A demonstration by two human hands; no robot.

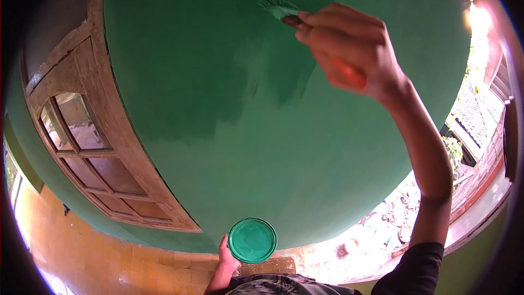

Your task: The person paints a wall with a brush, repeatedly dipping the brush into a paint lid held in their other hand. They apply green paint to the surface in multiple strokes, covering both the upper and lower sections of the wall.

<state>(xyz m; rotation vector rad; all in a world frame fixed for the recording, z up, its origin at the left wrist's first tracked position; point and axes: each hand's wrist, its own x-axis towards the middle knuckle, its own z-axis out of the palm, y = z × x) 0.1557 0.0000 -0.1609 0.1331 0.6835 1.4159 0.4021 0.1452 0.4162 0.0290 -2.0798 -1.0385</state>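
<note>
My right hand (346, 46) is raised at the upper right, fingers wrapped round a paintbrush (291, 19) with an orange handle end. The brush's green-coated bristles lie against the green wall (305, 147). Darker green paint (185, 76) covers the wall's upper left and middle, with a ragged lower edge; a lighter green shows below it. Low in the view, my left hand (225, 259) holds a round open can of green paint (252, 240) from its left side. Most of that hand's fingers are hidden by the can.
A wooden-framed window (103, 153) with glass panes borders the wall on the left. Yellowish tiles (125, 257) cover the floor, with a brown mat (267, 266) beyond the can. Bright outdoor ground and plants (453, 153) are at the right.
</note>
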